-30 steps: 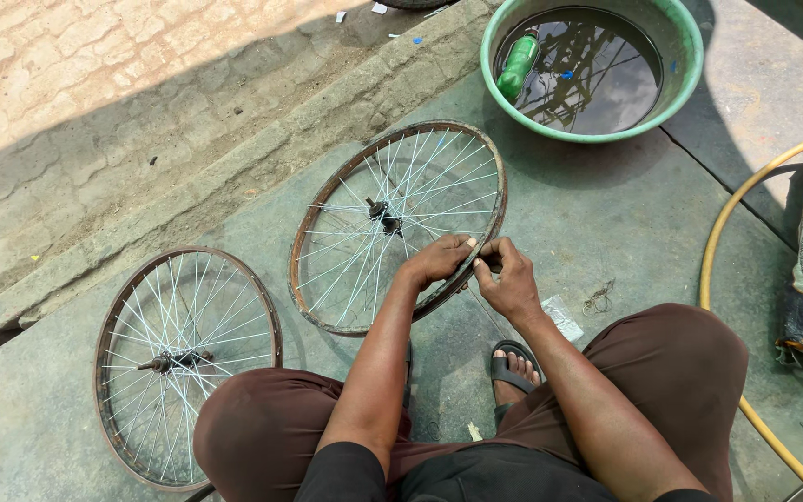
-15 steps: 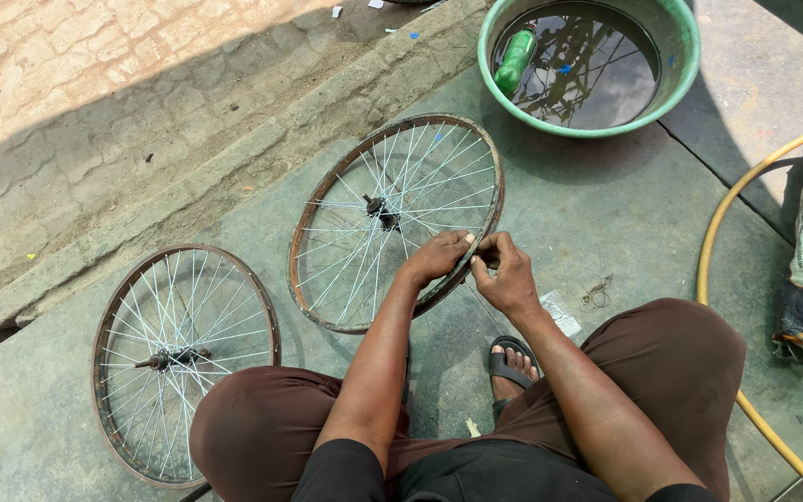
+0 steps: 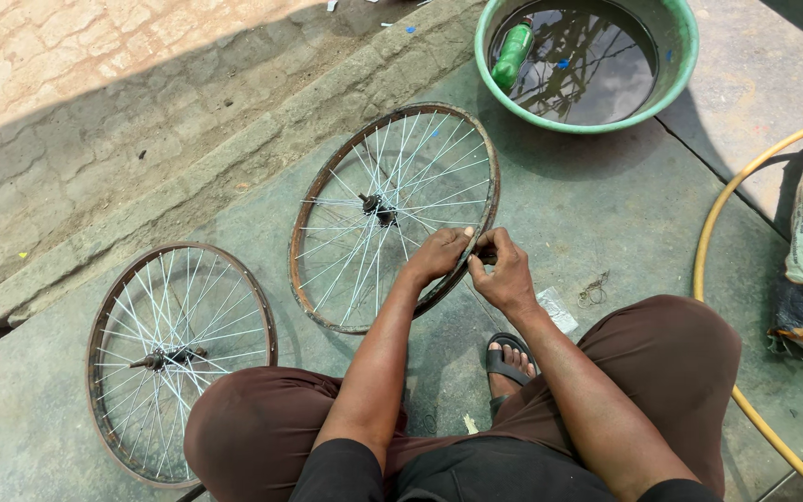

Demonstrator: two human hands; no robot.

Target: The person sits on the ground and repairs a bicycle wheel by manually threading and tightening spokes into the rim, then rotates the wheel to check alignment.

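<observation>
Hands meet at the near right rim of the middle wheel (image 3: 392, 216) on the concrete, left hand (image 3: 439, 253) gripping the rim, right hand (image 3: 504, 271) pinching something small there, second wheel (image 3: 178, 358) lying near left.

Trousers: the person is wearing loose brown trousers (image 3: 690, 372), the cloth creasing over both knees at the bottom of the frame.
Top: a black garment (image 3: 476, 469) is showing at the bottom centre.
Arms: both forearms are showing bare, no sleeves reaching them.
Footwear: 1 dark sandal (image 3: 511, 358), with a strap crossing the toes.
</observation>
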